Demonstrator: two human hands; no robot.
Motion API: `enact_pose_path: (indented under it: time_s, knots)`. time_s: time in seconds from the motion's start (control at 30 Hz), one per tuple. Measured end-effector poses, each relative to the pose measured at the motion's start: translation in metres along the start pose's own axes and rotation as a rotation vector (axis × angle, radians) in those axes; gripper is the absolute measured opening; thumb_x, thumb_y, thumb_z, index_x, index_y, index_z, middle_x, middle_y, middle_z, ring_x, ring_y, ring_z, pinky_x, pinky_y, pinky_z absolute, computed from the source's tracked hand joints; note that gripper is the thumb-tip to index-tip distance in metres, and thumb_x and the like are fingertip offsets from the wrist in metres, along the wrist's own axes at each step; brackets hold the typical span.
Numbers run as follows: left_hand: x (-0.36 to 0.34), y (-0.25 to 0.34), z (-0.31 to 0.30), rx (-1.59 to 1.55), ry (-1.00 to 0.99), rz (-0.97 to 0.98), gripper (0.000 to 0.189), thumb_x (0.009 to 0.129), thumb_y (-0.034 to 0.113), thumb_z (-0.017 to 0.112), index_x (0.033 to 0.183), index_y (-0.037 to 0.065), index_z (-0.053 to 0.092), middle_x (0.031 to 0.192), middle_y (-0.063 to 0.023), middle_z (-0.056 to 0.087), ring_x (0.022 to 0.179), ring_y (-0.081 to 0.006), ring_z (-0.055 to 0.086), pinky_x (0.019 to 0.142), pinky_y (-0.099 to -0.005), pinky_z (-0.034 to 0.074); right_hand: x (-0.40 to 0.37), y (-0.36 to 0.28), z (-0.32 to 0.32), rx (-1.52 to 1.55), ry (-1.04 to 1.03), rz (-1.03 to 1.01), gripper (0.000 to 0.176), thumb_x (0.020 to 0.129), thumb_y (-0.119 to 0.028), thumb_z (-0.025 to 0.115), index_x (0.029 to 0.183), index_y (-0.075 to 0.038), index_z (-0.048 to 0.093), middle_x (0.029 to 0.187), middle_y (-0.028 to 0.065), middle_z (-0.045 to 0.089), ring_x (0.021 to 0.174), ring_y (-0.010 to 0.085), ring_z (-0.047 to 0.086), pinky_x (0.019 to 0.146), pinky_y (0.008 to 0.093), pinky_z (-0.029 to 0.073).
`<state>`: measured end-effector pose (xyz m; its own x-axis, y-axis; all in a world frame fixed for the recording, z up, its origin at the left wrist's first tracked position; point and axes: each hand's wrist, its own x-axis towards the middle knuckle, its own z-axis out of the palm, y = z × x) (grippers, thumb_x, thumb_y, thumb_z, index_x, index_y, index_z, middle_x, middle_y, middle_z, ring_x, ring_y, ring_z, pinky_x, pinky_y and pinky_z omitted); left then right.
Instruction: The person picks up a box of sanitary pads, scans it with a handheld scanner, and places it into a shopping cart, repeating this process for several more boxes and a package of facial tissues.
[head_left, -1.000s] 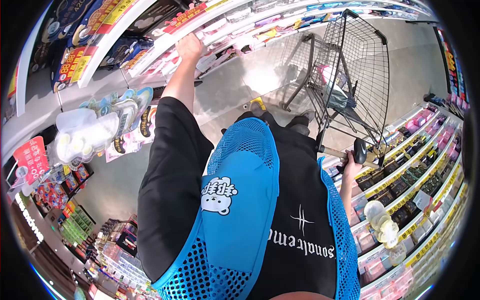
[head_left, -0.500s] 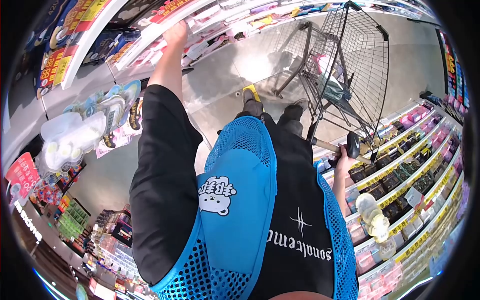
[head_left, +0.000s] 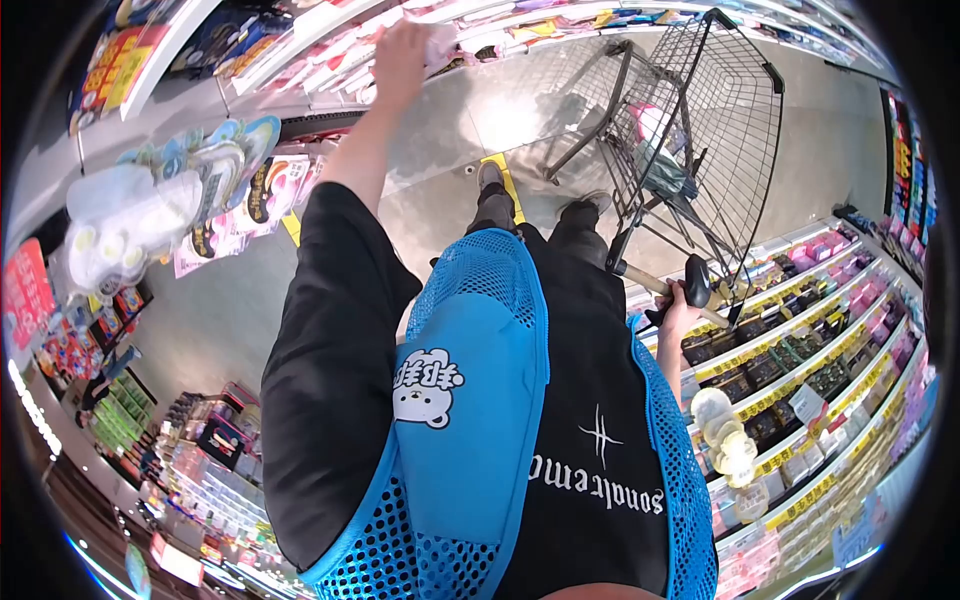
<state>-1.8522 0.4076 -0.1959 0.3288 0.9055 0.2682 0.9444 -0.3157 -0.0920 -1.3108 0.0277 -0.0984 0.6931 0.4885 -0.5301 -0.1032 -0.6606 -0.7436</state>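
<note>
At the upper shelf edge, my left hand (head_left: 401, 62) is closed on a pale pink-and-white package (head_left: 438, 42), whose print is blurred. Packs in pink and white lie on the shelf (head_left: 335, 55) just behind that hand. My right hand (head_left: 680, 313) is wrapped round the handle of a black wire shopping cart (head_left: 745, 130), near a dark rounded fitting at the handle. Inside the cart are a pink-and-white pack (head_left: 650, 120) and a dark green package (head_left: 668, 175).
Shelves of small boxed goods (head_left: 790, 360) stand close on my right. Clear plastic display pieces (head_left: 125, 225) stick out from the left shelf. Grey floor (head_left: 510, 115) with a yellow marking (head_left: 513, 195) lies by my feet. Far left, a person (head_left: 97, 385) is partly visible.
My left hand has drawn back from the shelf and moved right, now with the pale package in it. My right hand stays on the cart handle.
</note>
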Motion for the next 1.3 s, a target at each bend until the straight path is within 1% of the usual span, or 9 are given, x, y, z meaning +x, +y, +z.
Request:
enact_pose_path:
  time_s: [0.07, 0.3, 0.43, 0.47, 0.67, 0.97, 1.0, 1.13, 1.3]
  knots:
    - [-0.030, 0.045, -0.020, -0.183, -0.138, -0.025, 0.051, 0.084, 0.023, 0.068, 0.131, 0.010, 0.053, 0.128, -0.0091, 0.056, 0.124, -0.0279, 0.053, 0.112, -0.0502, 0.035, 0.004, -0.001, -0.004, -0.008, -0.031, 0.023, 0.016, 0.091, -0.007, 0.064, 0.104, 0.003, 0.064, 0.086, 0.0130, 0.072, 0.049, 0.0164, 0.063, 0.040, 0.0251, 0.044]
    - [-0.129, 0.194, -0.087, -1.908, -0.262, -1.343, 0.083, 0.079, 0.010, 0.084, 0.139, 0.001, 0.028, 0.122, -0.0235, 0.059, 0.122, -0.0328, 0.060, 0.102, -0.0531, 0.049, -0.001, -0.023, -0.012, -0.243, -0.105, 0.075, 0.019, 0.088, -0.015, 0.069, 0.098, 0.002, 0.069, 0.084, 0.0129, 0.072, 0.050, 0.0179, 0.065, 0.045, 0.0282, 0.046]
    - [-0.130, 0.203, -0.147, -2.726, -0.206, -1.169, 0.058, 0.103, 0.031, 0.056, 0.146, -0.001, 0.036, 0.137, -0.0221, 0.056, 0.123, -0.0369, 0.060, 0.100, -0.0529, 0.051, 0.004, -0.029, -0.014, -0.205, -0.177, 0.052, 0.015, 0.084, -0.012, 0.070, 0.090, 0.001, 0.070, 0.070, 0.0094, 0.067, 0.051, 0.0198, 0.067, 0.043, 0.0292, 0.047]
    - [-0.121, 0.205, -0.169, -2.572, -0.289, -1.204, 0.062, 0.105, 0.044, 0.043, 0.148, 0.000, 0.041, 0.142, -0.0210, 0.053, 0.126, -0.0377, 0.057, 0.100, -0.0539, 0.050, 0.008, -0.035, -0.015, -0.340, -0.207, 0.049, 0.020, 0.086, -0.011, 0.067, 0.098, 0.004, 0.070, 0.086, 0.0140, 0.074, 0.054, 0.0193, 0.069, 0.046, 0.0287, 0.048]
    - [-0.119, 0.209, -0.190, -3.298, -0.746, -0.653, 0.058, 0.107, 0.042, 0.036, 0.150, 0.003, 0.040, 0.143, -0.0227, 0.052, 0.126, -0.0432, 0.055, 0.096, -0.0529, 0.051, -0.046, -0.127, 0.049, -0.301, -0.373, -0.341, 0.020, 0.088, -0.013, 0.072, 0.101, 0.002, 0.072, 0.077, 0.0103, 0.074, 0.056, 0.0126, 0.066, 0.050, 0.0245, 0.047]
    - [-0.112, 0.229, -0.254, -2.679, -0.819, -0.526, 0.075, 0.102, 0.054, 0.045, 0.160, 0.012, 0.022, 0.143, -0.0169, 0.052, 0.118, -0.0355, 0.062, 0.081, -0.0437, 0.057, -0.134, -0.176, 0.102, -0.152, -0.570, -0.710, 0.023, 0.085, -0.012, 0.080, 0.101, 0.002, 0.072, 0.079, 0.0037, 0.073, 0.065, 0.0069, 0.063, 0.061, 0.0245, 0.050]
    - [-0.115, 0.229, -0.250, -2.595, -0.831, -0.445, 0.091, 0.095, 0.048, 0.064, 0.162, 0.017, 0.010, 0.141, -0.0156, 0.052, 0.116, -0.0309, 0.064, 0.078, -0.0403, 0.058, -0.133, -0.169, 0.104, -0.132, -0.565, -0.773, 0.022, 0.085, -0.011, 0.080, 0.100, 0.002, 0.072, 0.078, 0.0036, 0.073, 0.064, 0.0072, 0.063, 0.060, 0.0250, 0.050]
    - [-0.105, 0.240, -0.244, -2.228, -0.760, -0.462, 0.104, 0.082, 0.015, 0.078, 0.159, 0.013, 0.008, 0.136, -0.0186, 0.054, 0.113, -0.0258, 0.064, 0.086, -0.0413, 0.058, -0.126, -0.144, 0.093, -0.133, -0.593, -0.680, 0.019, 0.084, -0.008, 0.078, 0.098, 0.002, 0.072, 0.078, 0.0049, 0.073, 0.067, 0.0099, 0.067, 0.064, 0.0267, 0.052]
    - [-0.086, 0.262, -0.223, -1.915, -0.573, -0.634, 0.100, 0.078, -0.001, 0.079, 0.153, 0.006, 0.013, 0.133, -0.0182, 0.056, 0.119, -0.0261, 0.060, 0.100, -0.0406, 0.052, -0.118, -0.148, 0.063, -0.308, -0.590, -0.729, 0.031, 0.083, -0.012, 0.080, 0.109, 0.001, 0.070, 0.098, 0.0105, 0.076, 0.088, 0.0157, 0.071, 0.080, 0.0316, 0.055]
